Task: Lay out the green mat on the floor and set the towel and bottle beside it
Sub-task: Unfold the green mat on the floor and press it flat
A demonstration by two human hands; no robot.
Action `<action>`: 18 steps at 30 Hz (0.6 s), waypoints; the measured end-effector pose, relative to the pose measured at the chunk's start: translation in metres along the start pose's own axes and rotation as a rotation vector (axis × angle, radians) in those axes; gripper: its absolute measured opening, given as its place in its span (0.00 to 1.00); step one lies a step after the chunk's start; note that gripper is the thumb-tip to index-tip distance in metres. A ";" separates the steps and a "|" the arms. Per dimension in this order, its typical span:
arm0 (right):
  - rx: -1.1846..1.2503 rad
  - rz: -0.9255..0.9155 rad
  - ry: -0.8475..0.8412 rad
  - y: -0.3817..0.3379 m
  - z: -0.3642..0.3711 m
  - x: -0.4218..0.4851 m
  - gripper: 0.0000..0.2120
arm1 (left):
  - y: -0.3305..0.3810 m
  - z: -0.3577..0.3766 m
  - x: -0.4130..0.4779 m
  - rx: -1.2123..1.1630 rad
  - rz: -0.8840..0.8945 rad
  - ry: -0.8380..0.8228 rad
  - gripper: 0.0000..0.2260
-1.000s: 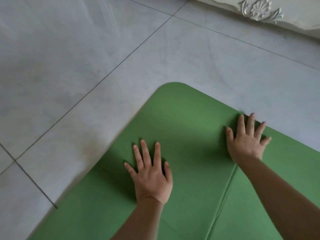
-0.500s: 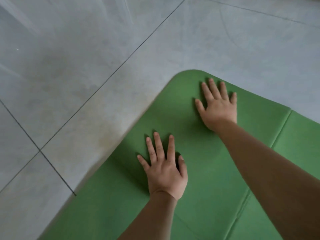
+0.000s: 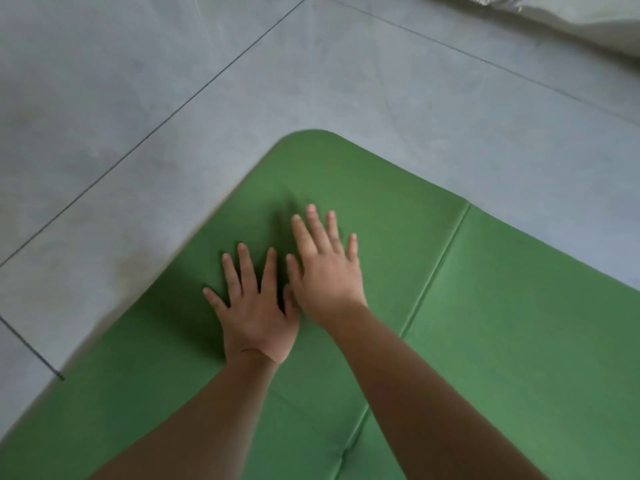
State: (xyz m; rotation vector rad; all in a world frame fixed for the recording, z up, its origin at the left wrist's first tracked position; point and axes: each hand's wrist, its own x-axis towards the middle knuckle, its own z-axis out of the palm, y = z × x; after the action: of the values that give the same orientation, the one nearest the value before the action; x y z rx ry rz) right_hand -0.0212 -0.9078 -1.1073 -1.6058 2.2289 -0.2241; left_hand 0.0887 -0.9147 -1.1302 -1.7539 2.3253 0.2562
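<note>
The green mat [image 3: 502, 306] lies flat on the grey tiled floor, its rounded corner pointing up and away from me. A fold crease runs across it to the right of my hands. My left hand [image 3: 252, 306] rests palm down on the mat, fingers spread. My right hand [image 3: 325, 268] lies flat right beside it, its thumb side touching the left hand, fingers reaching toward the corner. Both hands hold nothing. The towel and the bottle are not in view.
Grey floor tiles [image 3: 138, 98] with dark grout lines surround the mat on the left and top. A white piece of furniture or fabric [image 3: 588, 19] edges into the top right corner.
My right hand has slid left along the mat from its right part toward the corner and now sits against my left hand. The left hand has stayed pressed on the mat.
</note>
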 end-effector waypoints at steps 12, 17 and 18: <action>-0.156 0.353 0.113 0.174 -0.019 -0.096 0.27 | -0.003 0.001 -0.002 -0.051 0.046 0.096 0.27; -0.155 0.574 0.007 0.214 -0.029 -0.174 0.26 | 0.002 -0.005 -0.013 -0.067 0.155 0.129 0.27; -0.156 0.603 -0.041 0.211 -0.030 -0.183 0.26 | 0.009 -0.001 -0.026 -0.080 0.190 0.133 0.27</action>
State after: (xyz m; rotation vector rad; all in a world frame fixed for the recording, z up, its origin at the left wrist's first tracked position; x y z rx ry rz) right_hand -0.1686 -0.6687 -1.1144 -0.9194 2.6237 0.1510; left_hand 0.0872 -0.8888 -1.1217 -1.6316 2.6150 0.2748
